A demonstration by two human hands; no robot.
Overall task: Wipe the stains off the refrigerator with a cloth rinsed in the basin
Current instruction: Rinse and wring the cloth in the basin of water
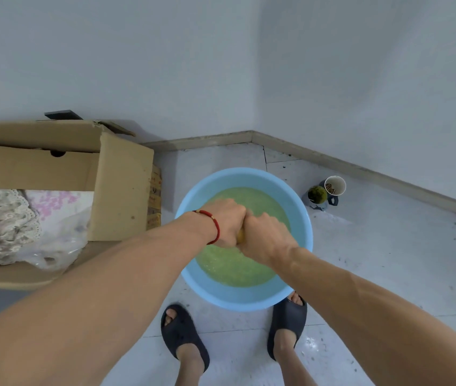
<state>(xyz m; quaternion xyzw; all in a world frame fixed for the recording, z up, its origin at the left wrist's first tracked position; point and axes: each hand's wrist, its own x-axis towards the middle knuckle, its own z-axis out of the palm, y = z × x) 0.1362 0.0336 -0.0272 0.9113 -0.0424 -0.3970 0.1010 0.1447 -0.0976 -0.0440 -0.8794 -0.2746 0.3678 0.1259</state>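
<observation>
**Both hands wring a cloth over the basin**

The left hand [228, 221] and right hand [265, 236] meet knuckle to knuckle above the middle of the light blue basin [300, 215], each grip curled tight around a yellowish cloth [240, 235]. Only a sliver of the cloth shows between the two fists. A red bracelet [215, 227] circles the left wrist.

The basin sits on the pale tiled floor [388, 260] and holds cloudy green water [232, 268]. At its 6 o'clock stand two feet in dark slippers [182, 335], the right toe touching the basin's rim. At its 9 o'clock an open cardboard box [121, 190] holds lace-edged fabric [7, 218]. At 2 o'clock, near the skirting board, a white cup [336, 185] and a small dark pot with green contents [317, 195] stand just beside each other. The refrigerator is out of view.
</observation>
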